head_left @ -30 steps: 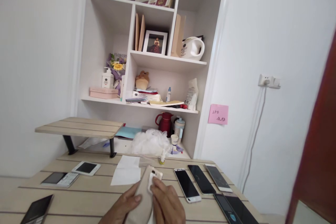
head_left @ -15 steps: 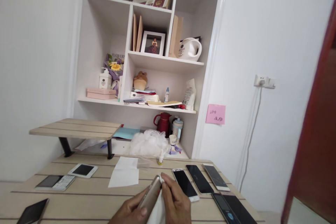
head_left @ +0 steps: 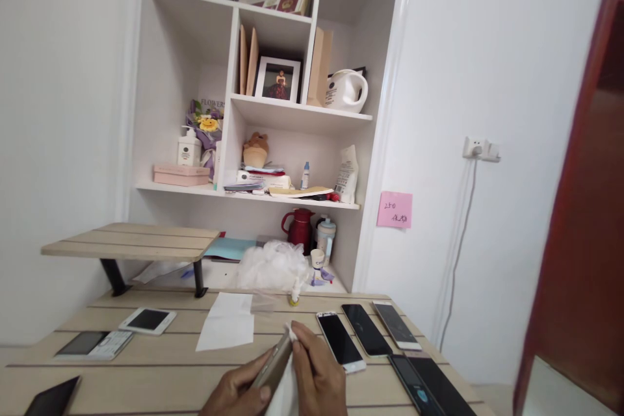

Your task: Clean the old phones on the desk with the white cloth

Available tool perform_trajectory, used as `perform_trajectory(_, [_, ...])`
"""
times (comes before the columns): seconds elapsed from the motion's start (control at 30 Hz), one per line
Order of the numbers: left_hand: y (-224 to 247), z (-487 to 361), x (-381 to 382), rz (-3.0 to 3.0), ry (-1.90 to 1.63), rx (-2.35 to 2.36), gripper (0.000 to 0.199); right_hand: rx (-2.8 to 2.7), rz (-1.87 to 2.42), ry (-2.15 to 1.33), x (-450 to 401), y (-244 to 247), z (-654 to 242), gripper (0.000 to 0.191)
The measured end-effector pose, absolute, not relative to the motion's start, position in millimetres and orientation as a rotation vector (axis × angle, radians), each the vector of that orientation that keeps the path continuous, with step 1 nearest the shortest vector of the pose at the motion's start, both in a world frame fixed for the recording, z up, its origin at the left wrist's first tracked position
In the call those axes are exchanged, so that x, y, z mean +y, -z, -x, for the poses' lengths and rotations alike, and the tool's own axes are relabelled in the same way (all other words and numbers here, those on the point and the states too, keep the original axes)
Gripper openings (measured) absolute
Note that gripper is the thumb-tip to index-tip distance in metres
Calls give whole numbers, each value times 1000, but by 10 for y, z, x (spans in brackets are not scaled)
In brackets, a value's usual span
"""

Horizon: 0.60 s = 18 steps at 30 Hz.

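My left hand (head_left: 237,388) grips a gold-grey smartphone (head_left: 273,361) by its lower part, its thumb lying along the near side. The phone is tilted up, its top end pointing away from me. With closed fingers, my right hand (head_left: 316,367) pinches a white wipe (head_left: 288,393) against the phone's top edge; the rest of the wipe hangs down between both hands. To the right lie a white phone with a black screen (head_left: 340,341), a black phone (head_left: 365,330) and a gold-framed phone (head_left: 396,325).
Two overlapping dark phones (head_left: 439,385) lie at front right. At left are a white phone (head_left: 148,320), a keypad phone (head_left: 95,344) and a dark phone (head_left: 52,398). White paper (head_left: 227,322), a small bottle (head_left: 295,292) and a raised wooden stand (head_left: 131,240) are farther back.
The view has shifted slightly to the right. The wipe now covers the phone's top corner a little more, with my right fingers wrapped over it.
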<state>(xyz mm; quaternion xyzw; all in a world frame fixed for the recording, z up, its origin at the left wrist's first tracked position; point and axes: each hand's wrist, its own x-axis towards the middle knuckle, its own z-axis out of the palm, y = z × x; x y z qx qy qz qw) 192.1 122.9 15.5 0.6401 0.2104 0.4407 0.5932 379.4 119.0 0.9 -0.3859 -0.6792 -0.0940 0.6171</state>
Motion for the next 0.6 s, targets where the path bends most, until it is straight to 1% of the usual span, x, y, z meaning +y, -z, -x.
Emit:
perform_trajectory(0.1, [-148, -1894, 1251, -1505, -985, 485, 57, -1574, 844, 213, 1191, -36, -3789, 26])
perform_trajectory(0.27, [-156, -1874, 1286, -1539, -953, 490, 53, -1509, 998, 39, 1246, 22, -3801, 23])
perform_trajectory(0.47, [-126, -1886, 1297, -1652, -952, 513, 52, -1496, 849, 140, 1186, 3, -3723, 26])
perform_trajectory(0.6, [-107, -1870, 1310, -1611, -964, 504, 52, -1545, 991, 117, 1236, 28, -3788, 24])
